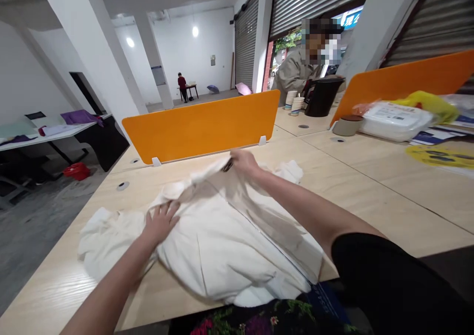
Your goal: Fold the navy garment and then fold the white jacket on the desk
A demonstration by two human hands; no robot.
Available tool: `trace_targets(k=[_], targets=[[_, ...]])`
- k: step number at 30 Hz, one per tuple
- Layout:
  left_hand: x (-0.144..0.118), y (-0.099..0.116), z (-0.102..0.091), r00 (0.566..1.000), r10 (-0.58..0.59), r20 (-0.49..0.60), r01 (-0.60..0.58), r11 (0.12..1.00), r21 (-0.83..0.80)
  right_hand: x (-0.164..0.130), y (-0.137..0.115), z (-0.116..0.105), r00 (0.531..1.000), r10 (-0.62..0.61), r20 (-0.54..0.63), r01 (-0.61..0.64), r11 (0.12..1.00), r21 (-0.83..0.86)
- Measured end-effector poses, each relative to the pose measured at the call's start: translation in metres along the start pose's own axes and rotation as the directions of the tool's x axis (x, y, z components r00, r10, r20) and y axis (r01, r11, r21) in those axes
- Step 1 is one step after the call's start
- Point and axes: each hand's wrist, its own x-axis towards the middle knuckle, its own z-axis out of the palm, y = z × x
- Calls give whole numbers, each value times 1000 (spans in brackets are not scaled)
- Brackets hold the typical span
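I see a white jacket (222, 241) lying spread across the near half of the bench (388, 197), its zip running down toward me and one sleeve bunched off to the left. I judge this to be the folding stage, with the upper part being drawn over the body. My right hand (242, 161) pinches the fabric at the far edge, near the collar, fingers closed on the cloth and lifting it slightly. My left hand (161, 221) lies flat on the jacket with fingers spread, pressing it down. The next move, as I read it, calls for keeping that palm firm while the pinched edge is carried across. Just beyond stands an orange divider (202, 125); another person (296, 71) stands farther back by a dark bin (322, 95).
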Motion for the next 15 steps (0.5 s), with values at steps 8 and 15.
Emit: trace_targets(k=[8,15], targets=[[32,51,-50,894,-20,-447,-11,998,-66,-23,66,0,997,77,-15,-78,978,-194],[-66,62,-11,923,-369,-111,261,810,-525,-112,87,2,989,33,144,9,961,-278]])
